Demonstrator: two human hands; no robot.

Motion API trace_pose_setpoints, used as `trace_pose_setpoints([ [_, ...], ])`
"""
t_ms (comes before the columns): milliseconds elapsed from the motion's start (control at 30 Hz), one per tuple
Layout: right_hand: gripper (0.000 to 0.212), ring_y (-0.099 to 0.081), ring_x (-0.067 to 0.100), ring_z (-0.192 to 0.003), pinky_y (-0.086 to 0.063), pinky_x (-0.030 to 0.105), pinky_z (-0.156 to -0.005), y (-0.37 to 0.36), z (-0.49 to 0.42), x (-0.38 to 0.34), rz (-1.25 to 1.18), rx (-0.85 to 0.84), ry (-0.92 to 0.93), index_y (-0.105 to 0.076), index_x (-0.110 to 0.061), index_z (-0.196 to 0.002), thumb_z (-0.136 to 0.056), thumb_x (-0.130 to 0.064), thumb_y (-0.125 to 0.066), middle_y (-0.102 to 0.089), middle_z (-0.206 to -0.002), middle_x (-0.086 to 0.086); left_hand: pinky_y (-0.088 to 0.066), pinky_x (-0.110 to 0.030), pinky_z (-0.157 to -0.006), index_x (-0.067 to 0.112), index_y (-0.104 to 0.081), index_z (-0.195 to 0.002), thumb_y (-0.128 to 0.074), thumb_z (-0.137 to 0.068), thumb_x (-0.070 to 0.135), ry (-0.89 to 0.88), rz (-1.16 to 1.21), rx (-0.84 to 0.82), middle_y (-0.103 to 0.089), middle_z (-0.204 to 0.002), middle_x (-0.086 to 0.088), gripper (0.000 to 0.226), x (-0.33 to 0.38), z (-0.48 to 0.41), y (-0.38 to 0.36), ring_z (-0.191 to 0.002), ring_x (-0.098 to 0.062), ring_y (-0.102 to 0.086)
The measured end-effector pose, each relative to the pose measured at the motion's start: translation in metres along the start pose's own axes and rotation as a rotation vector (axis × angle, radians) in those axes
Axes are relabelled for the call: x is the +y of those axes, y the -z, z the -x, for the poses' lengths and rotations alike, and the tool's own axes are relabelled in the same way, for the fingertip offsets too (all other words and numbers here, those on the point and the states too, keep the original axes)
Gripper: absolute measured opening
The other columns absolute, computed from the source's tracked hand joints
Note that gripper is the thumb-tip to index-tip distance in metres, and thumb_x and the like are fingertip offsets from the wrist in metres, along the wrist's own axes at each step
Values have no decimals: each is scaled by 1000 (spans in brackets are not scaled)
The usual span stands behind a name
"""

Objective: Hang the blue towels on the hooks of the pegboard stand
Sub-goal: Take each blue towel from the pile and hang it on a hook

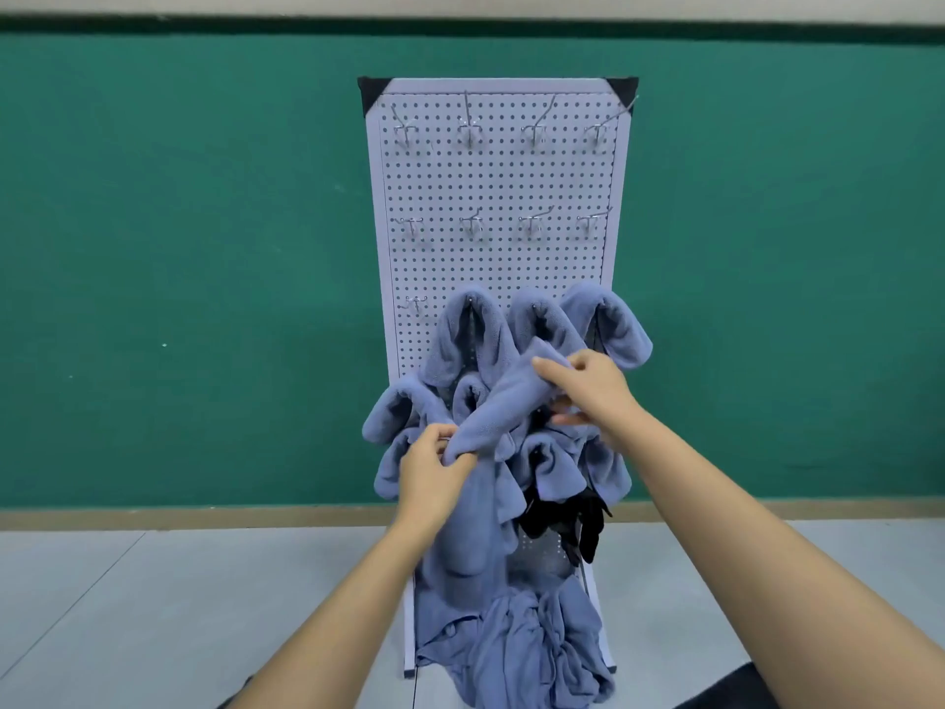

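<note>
1. The blue towel (496,406) being worked is held slantwise in front of the lower half of the pegboard stand (496,197). Its loose tail drops toward the heap of blue towels (532,642) at the stand's foot.
2. The left hand (434,463) has its fingers curled round the towel's bunched lower end. The right hand (588,386) pinches the upper edge, fingers over the cloth.
3. It looks soft, fleecy and light, and it sags wherever it is not held, so it will keep no shape of its own. It is not fragile, and the nap probably grips rather than slips.
4. The best hold is likely close to one edge, hands fairly near each other, so a short taut fold can be laid over a hook.
5. The hung towels (470,335) crowd the lower rows. An empty hook (415,303) sits just left of them, and the two upper rows are bare — a dragging tail could pull its neighbours off.
</note>
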State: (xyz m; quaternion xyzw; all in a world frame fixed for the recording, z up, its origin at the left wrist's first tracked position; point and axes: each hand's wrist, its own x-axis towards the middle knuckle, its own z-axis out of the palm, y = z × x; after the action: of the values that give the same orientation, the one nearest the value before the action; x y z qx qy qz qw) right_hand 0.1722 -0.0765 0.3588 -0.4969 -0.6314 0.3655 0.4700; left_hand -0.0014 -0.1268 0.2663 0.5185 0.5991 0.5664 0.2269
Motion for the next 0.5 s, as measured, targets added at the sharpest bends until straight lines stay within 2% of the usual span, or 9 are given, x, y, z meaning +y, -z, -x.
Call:
trace_pose_setpoints([
  [67, 39, -52, 22, -62, -54, 39, -63, 5, -2, 24, 262, 11, -20, -41, -10, -77, -87, -39, -65, -51, -73, 8, -50, -20, -64, 19, -67, -87, -66, -80, 10, 38, -46, -12, -71, -82, 2, 13, 2, -6, 14, -73, -13, -61],
  [133, 35, -54, 23, -74, -49, 39, -74, 2, 0, 39, 442, 11, 60, -49, -8, -86, -87, -40, -65, -57, -81, 7, -54, -31, -70, 25, -70, -84, -68, -78, 18, 61, -137, -17, -72, -80, 8, 10, 4, -13, 26, -76, -12, -64],
  [233, 35, -56, 18, -97, -43, 25, -80, -14, 7, 36, 423, -175, 262, -55, -10, -109, -87, -35, -67, -60, -106, 2, -53, -30, -70, 28, -72, -84, -69, -77, 24, 53, -251, -32, -70, -78, 13, 8, 9, -22, 37, -75, -9, -61],
  [333, 47, -51, 10, -109, -39, 19, -89, -36, 10, 25, 457, -397, 362, -53, -15, -123, -85, -37, -70, -55, -120, -4, -51, -32, -69, 26, -73, -86, -68, -77, 23, 33, -285, -71, -69, -76, 11, 10, 18, -29, 42, -70, -10, -58],
  [400, 53, -50, 8, -108, -40, 20, -88, -48, 6, 22, 484, -434, 411, -53, -17, -124, -81, -38, -73, -55, -119, -6, -51, -34, -70, 26, -73, -86, -67, -76, 21, 16, -294, -101, -70, -77, 7, 13, 23, -33, 45, -70, -11, -57],
  [500, 56, -49, 7, -103, -45, 28, -85, -56, -5, 20, 583, -403, 464, -52, -24, -121, -74, -44, -76, -54, -111, -12, -53, -36, -76, 29, -74, -88, -62, -70, 25, -60, -316, -197, -71, -80, 6, 22, 31, -41, 51, -76, -14, -60],
])
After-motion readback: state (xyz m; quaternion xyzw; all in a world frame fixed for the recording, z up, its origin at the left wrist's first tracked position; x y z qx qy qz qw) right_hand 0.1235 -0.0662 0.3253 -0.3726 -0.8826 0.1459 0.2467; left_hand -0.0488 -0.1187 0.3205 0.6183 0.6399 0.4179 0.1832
